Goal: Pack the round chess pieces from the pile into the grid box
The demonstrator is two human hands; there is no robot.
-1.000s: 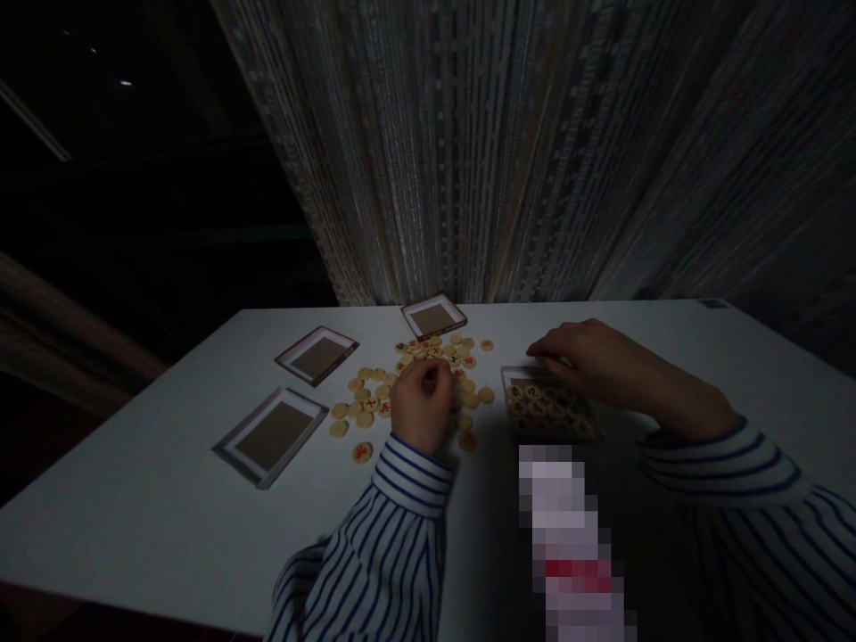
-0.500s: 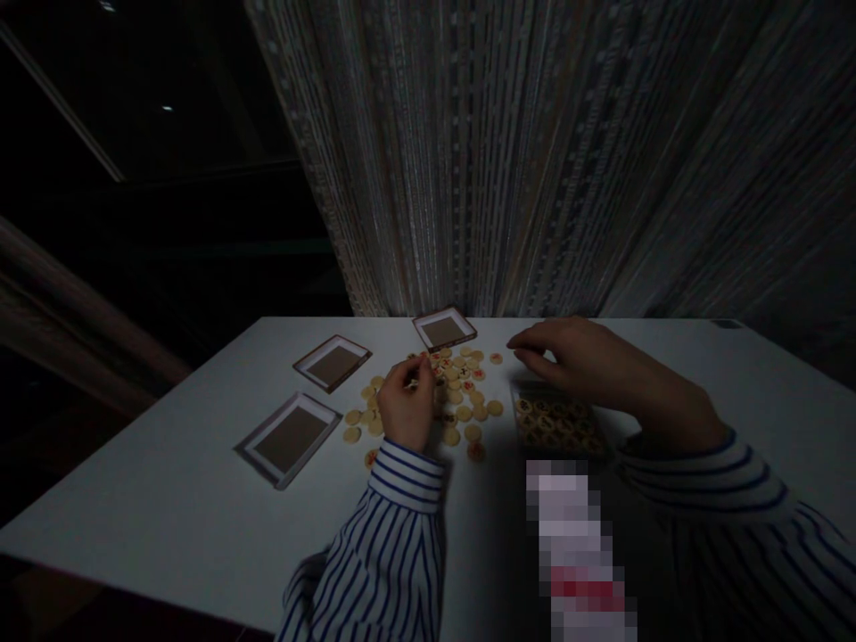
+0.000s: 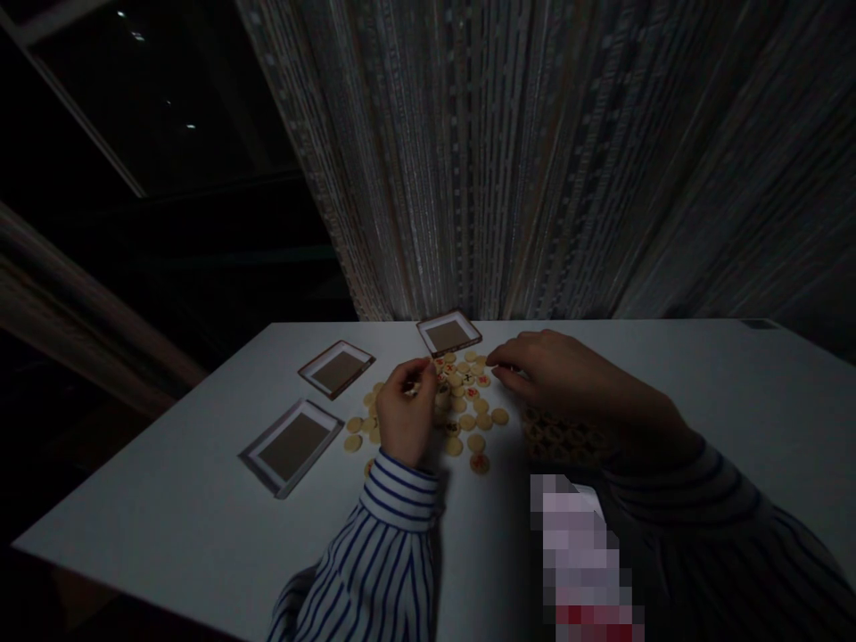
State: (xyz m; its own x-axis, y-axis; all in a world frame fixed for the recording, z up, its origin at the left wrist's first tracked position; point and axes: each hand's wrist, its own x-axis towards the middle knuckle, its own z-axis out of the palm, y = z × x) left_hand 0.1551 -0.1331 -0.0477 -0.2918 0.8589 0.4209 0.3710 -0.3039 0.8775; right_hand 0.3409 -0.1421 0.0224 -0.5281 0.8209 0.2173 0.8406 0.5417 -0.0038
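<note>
The right hand point(image 3: 568, 374) hung low, grip spread, likely because round pieces point(image 3: 458, 405) lay flat; whether the left hand point(image 3: 406, 415) pinched, I couldn't tell.

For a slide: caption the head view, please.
Left hand and right hand at scattered round pieces on a white table, shallow trays nearby.
</note>
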